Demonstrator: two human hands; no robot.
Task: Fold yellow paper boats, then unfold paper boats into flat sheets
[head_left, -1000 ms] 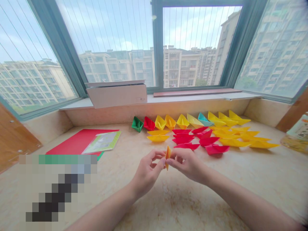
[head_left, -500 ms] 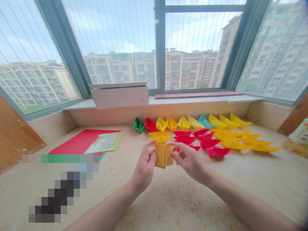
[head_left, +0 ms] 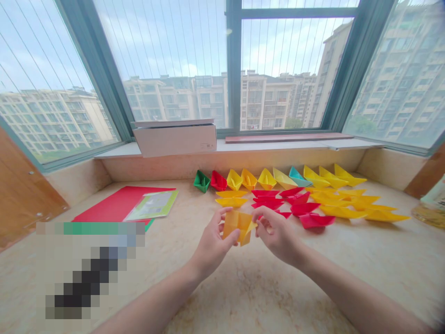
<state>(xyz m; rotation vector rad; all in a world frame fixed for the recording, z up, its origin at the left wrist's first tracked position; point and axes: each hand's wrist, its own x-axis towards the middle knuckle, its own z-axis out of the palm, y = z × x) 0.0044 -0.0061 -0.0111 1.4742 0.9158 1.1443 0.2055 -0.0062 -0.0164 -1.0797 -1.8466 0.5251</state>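
Note:
Between my hands, above the counter, is a folded piece of orange-yellow paper (head_left: pixel 238 224) with creases across it. My left hand (head_left: pixel 216 239) grips its left side, the thumb pressed on the near face and fingers behind. On the right, my right hand (head_left: pixel 274 230) pinches a corner of the paper between thumb and forefinger, and that flap is pulled outward. Just beyond my hands lie several red paper boats (head_left: pixel 267 202) and a pair of yellow paper boats (head_left: pixel 231 202).
Along the back stands a row of folded boats, from a green boat (head_left: pixel 201 181) to yellow boats (head_left: pixel 347 175). Red paper sheets (head_left: pixel 100 204) and a plastic packet (head_left: pixel 153 205) lie left. A white box (head_left: pixel 175 140) rests on the sill; a jar (head_left: pixel 431 204) stands far right.
The paper has turned from two upright panels to a tilted shape with its right corner drawn out. My left thumb has moved onto its face, and my right fingers have closed on the corner.

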